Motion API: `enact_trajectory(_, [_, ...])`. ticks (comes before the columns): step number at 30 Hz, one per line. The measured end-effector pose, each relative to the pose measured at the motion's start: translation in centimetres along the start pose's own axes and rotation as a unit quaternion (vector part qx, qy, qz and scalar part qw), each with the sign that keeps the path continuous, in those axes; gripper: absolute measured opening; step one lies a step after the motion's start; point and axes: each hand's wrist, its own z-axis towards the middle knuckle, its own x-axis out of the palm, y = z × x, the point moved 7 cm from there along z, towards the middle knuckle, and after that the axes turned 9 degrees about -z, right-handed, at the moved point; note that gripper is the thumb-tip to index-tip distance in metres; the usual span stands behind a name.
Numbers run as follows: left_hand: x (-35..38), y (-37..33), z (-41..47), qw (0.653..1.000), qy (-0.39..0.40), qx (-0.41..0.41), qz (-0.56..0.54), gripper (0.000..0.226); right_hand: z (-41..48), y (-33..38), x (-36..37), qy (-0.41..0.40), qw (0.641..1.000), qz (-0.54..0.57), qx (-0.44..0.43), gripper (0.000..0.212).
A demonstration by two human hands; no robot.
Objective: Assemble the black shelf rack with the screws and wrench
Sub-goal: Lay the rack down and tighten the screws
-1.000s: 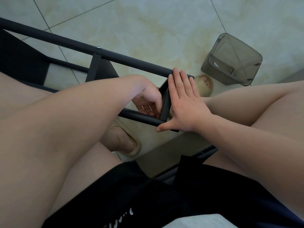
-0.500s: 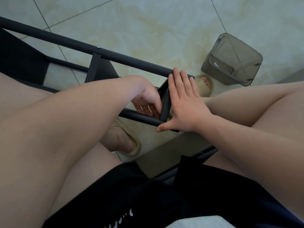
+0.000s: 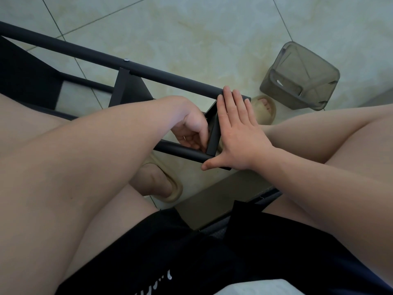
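Two bare hands meet at the right end of the black shelf rack (image 3: 85,51), which reaches in from the left edge over the tiled floor (image 3: 191,28), in front of our knees. We see its upper tube (image 3: 170,78) slanting down to the right, with a small screw head (image 3: 127,59) on top of it. The lower tube (image 3: 180,150) runs alongside, closer to us, and a short end bar (image 3: 213,135) joins the two. A dark shelf panel (image 3: 129,90) hangs slanted below the screw head.

Our right hand (image 3: 240,137) lies flat against the outer side of the end bar. Its fingers (image 3: 228,103) are straight and close together, their tips touching the end of the upper tube, and the thumb is spread wide along the end of the lower tube; it grasps nothing.

Our left hand (image 3: 191,128) is on the inner side of the end bar, between the two tubes, with its fingers curled in toward the bar. We cannot tell whether they pinch a screw or a wrench, since the palm hides them.

One grey see-through container (image 3: 299,77) sits on the floor to the right, well apart from the rack, with something small and pale inside. Near it a foot in a beige slipper (image 3: 263,109) shows past the right hand, and a second slipper (image 3: 168,188) lies below the lower tube. Black shorts (image 3: 191,252) fill the bottom of our view
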Motion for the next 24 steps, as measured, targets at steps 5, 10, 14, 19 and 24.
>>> enact_trajectory(5, [0.19,-0.08,-0.01,1.000,0.001,0.015,-0.009,0.010,0.01,-0.02,-0.11,-0.002,1.000,0.003,0.001,0.162])
enact_trajectory(10, [-0.33,0.23,0.06,1.000,-0.017,-0.010,0.024,0.016,-0.01,0.03,-0.10,-0.002,1.000,0.004,0.000,0.162])
enact_trajectory(14, [-0.20,0.06,-0.02,1.000,-0.003,-0.002,0.010,0.012,-0.03,0.01,-0.18,-0.004,1.000,0.006,0.000,0.162])
enact_trajectory(19, [0.02,0.08,0.16,1.000,0.003,0.011,-0.003,0.010,-0.02,0.04,-0.22,-0.005,1.000,0.005,0.000,0.162])
enact_trajectory(24, [-0.33,0.37,0.15,1.000,-0.001,-0.009,0.021,0.013,-0.01,0.03,-0.17,-0.004,1.000,0.003,0.000,0.162])
